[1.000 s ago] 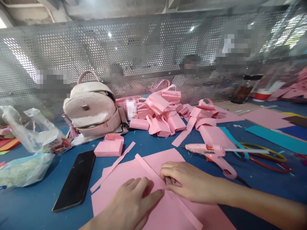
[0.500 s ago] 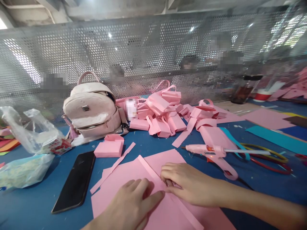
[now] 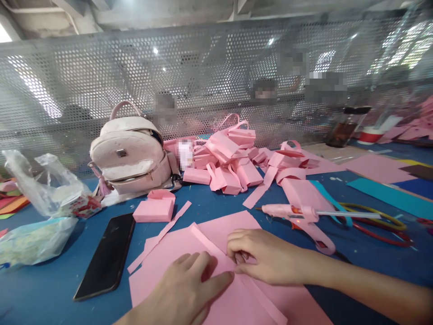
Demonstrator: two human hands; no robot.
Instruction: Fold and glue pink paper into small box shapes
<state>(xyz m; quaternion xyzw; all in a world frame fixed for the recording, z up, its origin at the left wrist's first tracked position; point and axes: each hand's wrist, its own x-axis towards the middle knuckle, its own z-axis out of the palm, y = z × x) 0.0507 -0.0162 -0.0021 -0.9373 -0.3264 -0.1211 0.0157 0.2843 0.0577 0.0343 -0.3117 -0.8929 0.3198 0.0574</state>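
Observation:
Sheets of pink paper (image 3: 162, 253) lie in front of me, the top one with a narrow folded strip (image 3: 206, 239) along its slanting edge. My left hand (image 3: 187, 284) rests on the top sheet, fingers curled under and thumb stretched to the right along the fold. At the same fold, my right hand (image 3: 264, 257) is closed, with thumb and bent fingers pinching the paper's edge. The two thumbs almost meet. My left fingertips are hidden beneath the hand. To the right of the paper lies a pink hot glue gun (image 3: 301, 216) with a glue stick in its back.
At the left are a black phone (image 3: 106, 259), plastic bags (image 3: 37, 239) and a small pink paper box (image 3: 155, 207). A pale backpack (image 3: 131, 158) and a heap of pink paper bags (image 3: 226, 153) stand before a perforated metal screen (image 3: 209, 63). Coloured sheets lie at the right.
The folded strip's far end has shifted slightly left and down. Both hands stay in nearly the same place; my right forearm has tilted a little.

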